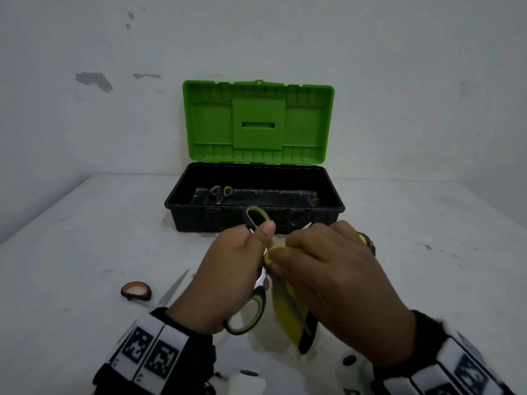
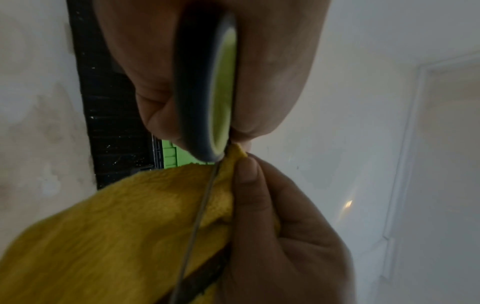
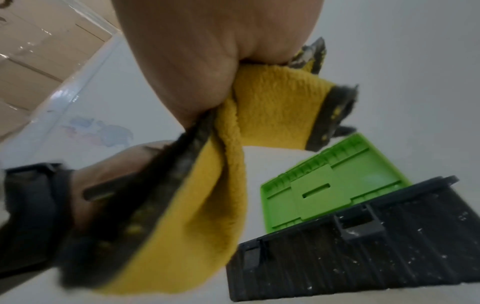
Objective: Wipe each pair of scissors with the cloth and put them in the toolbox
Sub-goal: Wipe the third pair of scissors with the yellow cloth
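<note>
My left hand (image 1: 228, 269) grips a pair of black-and-green scissors (image 1: 247, 315) by the handles, held open above the table; one handle loop (image 1: 255, 216) sticks up past my thumb. My right hand (image 1: 333, 269) pinches a yellow cloth (image 1: 288, 312) with a dark edge around one blade near the pivot. In the left wrist view the thin blade (image 2: 205, 201) runs down across the cloth (image 2: 116, 236), and the handle (image 2: 207, 82) sits in my fingers. The right wrist view shows the cloth (image 3: 221, 185) bunched in my hand. The toolbox (image 1: 253, 208) stands open behind, with a small pair of green scissors (image 1: 222, 192) inside.
An orange-handled pair of scissors (image 1: 136, 290) lies on the white table at the front left, blade (image 1: 174, 287) pointing towards the toolbox. The green lid (image 1: 258, 122) stands upright against the white wall. White objects (image 1: 248, 379) lie at the table's near edge.
</note>
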